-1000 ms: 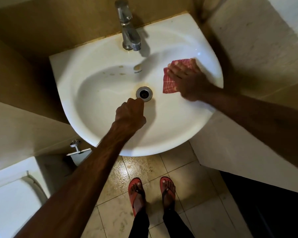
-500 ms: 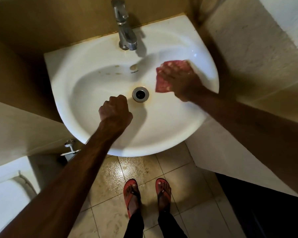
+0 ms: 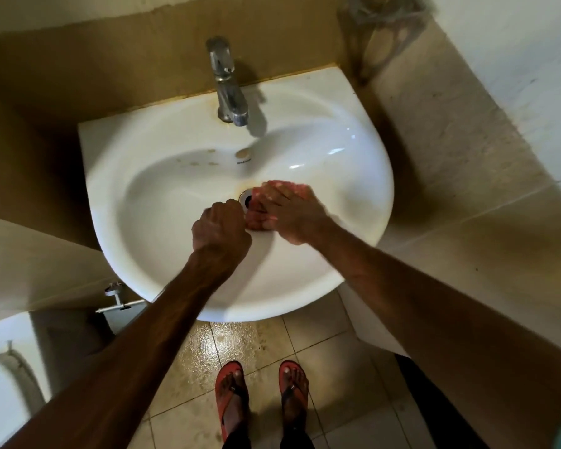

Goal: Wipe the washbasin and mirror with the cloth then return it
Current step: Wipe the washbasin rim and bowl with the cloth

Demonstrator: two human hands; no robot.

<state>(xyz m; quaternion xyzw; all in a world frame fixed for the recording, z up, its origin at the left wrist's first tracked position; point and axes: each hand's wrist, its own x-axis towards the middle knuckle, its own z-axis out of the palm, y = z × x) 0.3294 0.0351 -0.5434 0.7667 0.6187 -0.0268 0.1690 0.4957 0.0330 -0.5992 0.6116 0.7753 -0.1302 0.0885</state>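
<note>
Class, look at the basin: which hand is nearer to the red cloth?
Right. The right hand presses flat on the red cloth beside the drain; the left hand, a fist, sits just left of it.

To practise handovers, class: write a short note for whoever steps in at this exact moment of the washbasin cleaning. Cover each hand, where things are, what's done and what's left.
Left hand: a fist in the washbasin beside the cloth, holding nothing visible.
Right hand: flat fingers press the cloth onto the basin floor, partly over the drain.
Done: washbasin wiping is under way; brown spots show below the tap.
Left: finish the basin, wipe the mirror (out of view), return the cloth.
</note>
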